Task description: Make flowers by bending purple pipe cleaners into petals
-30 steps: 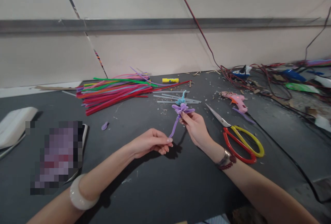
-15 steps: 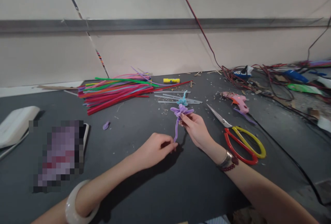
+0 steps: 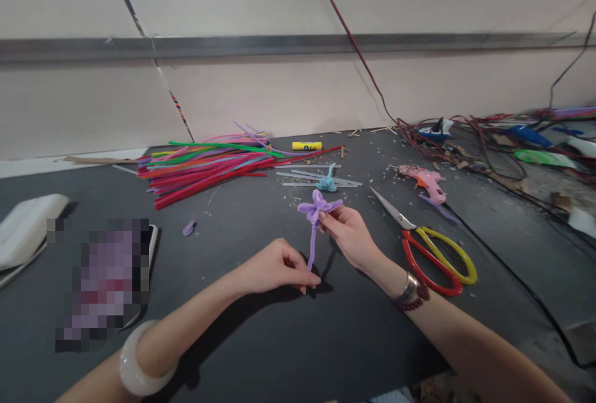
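A purple pipe-cleaner flower (image 3: 317,206) with looped petals and a long stem is held up between my two hands above the dark table. My right hand (image 3: 350,234) pinches it just beneath the petals, on their right side. Lower down, the thumb and fingers of my left hand (image 3: 284,269) close on the end of the stem. Behind the flower lies a small light-blue pipe-cleaner flower (image 3: 327,184), resting on clear glue sticks (image 3: 298,174).
Scissors (image 3: 419,235) with red and yellow handles and a pink glue gun (image 3: 423,181) lie to the right. A bundle of coloured pipe cleaners (image 3: 209,170) and a yellow tube (image 3: 307,146) are at the back. A blurred phone (image 3: 105,285) and white box (image 3: 32,226) sit left.
The purple flower has shifted slightly left and turned, its petals spreading more plainly. My left hand has moved down a little, and the stem now hangs straighter.
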{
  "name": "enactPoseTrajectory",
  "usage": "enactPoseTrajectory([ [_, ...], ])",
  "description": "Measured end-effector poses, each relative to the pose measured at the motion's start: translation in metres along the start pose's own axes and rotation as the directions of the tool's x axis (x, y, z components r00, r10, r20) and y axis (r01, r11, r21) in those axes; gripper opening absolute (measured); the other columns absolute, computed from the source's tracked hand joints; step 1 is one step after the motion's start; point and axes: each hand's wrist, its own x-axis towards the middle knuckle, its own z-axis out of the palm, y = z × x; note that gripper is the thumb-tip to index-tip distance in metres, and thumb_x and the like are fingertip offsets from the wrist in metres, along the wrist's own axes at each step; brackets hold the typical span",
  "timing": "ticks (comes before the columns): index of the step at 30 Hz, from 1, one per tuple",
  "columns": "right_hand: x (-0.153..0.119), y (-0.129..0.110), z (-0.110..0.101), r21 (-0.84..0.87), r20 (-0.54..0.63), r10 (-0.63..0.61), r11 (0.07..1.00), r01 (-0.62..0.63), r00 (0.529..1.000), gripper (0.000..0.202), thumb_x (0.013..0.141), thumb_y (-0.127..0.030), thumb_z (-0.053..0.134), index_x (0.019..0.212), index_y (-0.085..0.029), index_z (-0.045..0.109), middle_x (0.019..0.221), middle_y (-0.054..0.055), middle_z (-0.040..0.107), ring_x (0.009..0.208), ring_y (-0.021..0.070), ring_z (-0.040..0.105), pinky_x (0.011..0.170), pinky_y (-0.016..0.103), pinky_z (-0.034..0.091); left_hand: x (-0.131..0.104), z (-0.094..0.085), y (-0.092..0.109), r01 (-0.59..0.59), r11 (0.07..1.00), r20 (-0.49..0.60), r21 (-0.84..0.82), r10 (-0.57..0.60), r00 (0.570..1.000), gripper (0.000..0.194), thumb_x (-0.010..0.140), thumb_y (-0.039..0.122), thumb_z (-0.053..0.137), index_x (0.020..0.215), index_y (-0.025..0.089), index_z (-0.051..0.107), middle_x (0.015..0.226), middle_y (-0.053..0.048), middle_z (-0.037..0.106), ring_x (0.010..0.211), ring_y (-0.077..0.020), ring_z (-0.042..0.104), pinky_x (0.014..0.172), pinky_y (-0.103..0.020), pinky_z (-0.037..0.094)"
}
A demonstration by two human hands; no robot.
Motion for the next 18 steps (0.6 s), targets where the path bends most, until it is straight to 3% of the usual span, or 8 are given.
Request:
enactPoseTrajectory([
  [2,-0.002,-0.003,0.002,-0.101,0.042,-0.029,0.994,0.033,0.999,0.017,0.064,-0.032,0.070,0.067,-0.016,0.063,0.061,-0.001,0.054,0.056,0.0088,0.043,0.055,0.024,0.037,-0.001,-0.001,0.004,-0.056,0.992,-0.044,0.117,0.061,0.997,0.024,0.065,0.036,0.067,0.062,0.012,0.070,0.052,-0.001,0.062,0.047,-0.0086,0.051,0.049,-0.019,0.039],
  [4,-0.005,-0.007,0.004,-0.168,0.092,-0.071,0.982,0.086,0.993,0.017,0.066,-0.033,0.068,0.066,-0.017,0.062,0.063,-0.001,0.055,0.058,0.0099,0.047,0.058,0.024,0.040,-0.003,-0.005,0.010,-0.132,0.982,-0.136,0.134,0.150,0.979,0.023,0.064,0.034,0.068,0.077,0.014,0.071,0.063,-0.001,0.067,0.055,-0.0114,0.057,0.054,-0.020,0.043],
  [7,-0.009,-0.011,0.008,-0.236,0.171,-0.139,0.955,0.177,0.975,0.012,0.070,-0.029,0.064,0.066,-0.018,0.060,0.068,-0.001,0.055,0.065,0.0116,0.051,0.064,0.026,0.043,-0.005,-0.011,0.020,-0.262,0.959,-0.314,0.104,0.281,0.907,0.033,0.068,0.030,0.065,0.098,0.017,0.066,0.087,-0.003,0.070,0.076,-0.0168,0.062,0.070,-0.025,0.048],
  [11,-0.012,-0.009,0.011,-0.324,0.176,-0.150,0.924,0.202,0.973,0.010,0.071,-0.024,0.061,0.065,-0.018,0.057,0.073,0.000,0.055,0.070,0.0129,0.053,0.068,0.027,0.045,-0.003,-0.010,0.020,-0.289,0.947,-0.443,0.142,0.322,0.837,0.024,0.071,0.029,0.063,0.089,0.014,0.070,0.081,-0.004,0.071,0.074,-0.0192,0.063,0.070,-0.028,0.050],
  [13,-0.013,-0.007,0.010,-0.290,0.174,-0.127,0.941,0.174,0.976,0.009,0.070,-0.024,0.063,0.076,-0.019,0.058,0.078,0.001,0.057,0.073,0.0136,0.055,0.072,0.029,0.046,-0.001,-0.008,0.015,-0.290,0.943,-0.514,0.165,0.333,0.791,0.021,0.071,0.028,0.062,0.084,0.013,0.071,0.078,-0.004,0.071,0.072,-0.0189,0.063,0.068,-0.027,0.050],
  [16,-0.014,-0.005,0.009,-0.199,0.200,-0.149,0.961,0.189,0.968,0.031,0.069,-0.023,0.064,0.098,-0.023,0.051,0.088,0.002,0.056,0.081,0.0144,0.055,0.076,0.030,0.046,0.002,-0.004,0.005,-0.275,0.935,-0.634,0.222,0.353,0.688,0.019,0.071,0.026,0.063,0.082,0.013,0.071,0.080,-0.005,0.071,0.072,-0.0182,0.063,0.068,-0.026,0.050],
  [18,-0.014,-0.005,0.008,-0.206,0.169,-0.212,0.947,0.245,0.963,0.039,0.070,-0.022,0.064,0.105,-0.026,0.046,0.090,0.002,0.054,0.080,0.0138,0.055,0.073,0.028,0.047,0.004,-0.003,-0.002,-0.280,0.930,-0.669,0.238,0.366,0.646,0.020,0.071,0.026,0.063,0.086,0.014,0.070,0.083,-0.005,0.070,0.074,-0.0174,0.063,0.068,-0.025,0.050],
])
